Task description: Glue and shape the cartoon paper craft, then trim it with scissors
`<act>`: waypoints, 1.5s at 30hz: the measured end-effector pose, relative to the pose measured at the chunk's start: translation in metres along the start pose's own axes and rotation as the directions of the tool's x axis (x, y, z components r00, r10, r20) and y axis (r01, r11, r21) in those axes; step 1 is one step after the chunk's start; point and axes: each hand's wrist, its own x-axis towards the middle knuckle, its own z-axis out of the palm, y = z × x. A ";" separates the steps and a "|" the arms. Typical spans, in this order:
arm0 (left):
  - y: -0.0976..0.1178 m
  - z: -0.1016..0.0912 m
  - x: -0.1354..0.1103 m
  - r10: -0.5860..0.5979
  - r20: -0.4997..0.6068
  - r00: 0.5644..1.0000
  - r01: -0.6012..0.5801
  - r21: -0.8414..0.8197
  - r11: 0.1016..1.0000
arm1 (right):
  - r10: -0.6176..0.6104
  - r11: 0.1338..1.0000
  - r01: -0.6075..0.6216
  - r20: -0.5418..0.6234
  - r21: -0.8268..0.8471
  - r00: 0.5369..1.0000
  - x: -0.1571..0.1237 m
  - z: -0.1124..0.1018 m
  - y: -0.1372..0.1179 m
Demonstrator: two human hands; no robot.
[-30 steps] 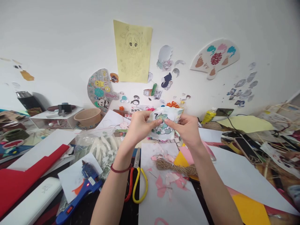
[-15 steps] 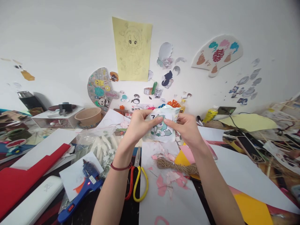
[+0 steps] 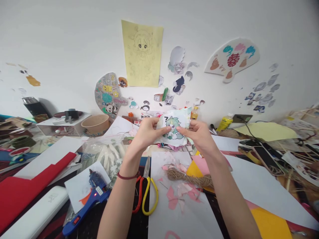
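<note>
Held up above the table is a puffy paper packet (image 3: 175,120) with a green-haired cartoon figure drawn on its face. My left hand (image 3: 149,130) grips its left edge, thumb on the front and fingers behind. On the right edge, my right hand (image 3: 199,133) pinches it the same way. Both thumbs press near the middle of the drawing; most fingertips are hidden behind the packet. Below it lie a white sheet (image 3: 181,219), pink paper scraps (image 3: 171,198) and a hank of brown twine (image 3: 189,178). Scissors (image 3: 147,186) with red and yellow handles rest by my left forearm.
A blue glue gun (image 3: 86,205) with a lit red light lies at left on a white card. Near it are a clear bag of white sticks (image 3: 104,151), a white case (image 3: 37,212) and red board (image 3: 30,189). A phone (image 3: 267,159) lies right, before the decorated wall.
The packet has tilted in my hands, its top edge now leaning and its drawing facing me more squarely. Both hands keep their hold. The view has shifted slightly.
</note>
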 end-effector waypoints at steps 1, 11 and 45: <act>-0.001 0.000 0.000 0.002 0.007 1.000 -0.002 -0.040 0.999 | 0.007 1.000 -0.007 0.010 -0.014 1.000 0.000 -0.001 0.001; -0.005 -0.004 0.001 0.006 0.044 0.999 -0.001 -0.106 0.994 | -0.040 0.999 0.040 -0.007 -0.008 0.999 0.002 0.001 0.007; 0.002 0.023 -0.001 0.027 -0.150 0.988 -0.091 -0.435 0.896 | -0.013 0.996 0.018 -0.052 0.090 0.999 -0.007 0.007 -0.006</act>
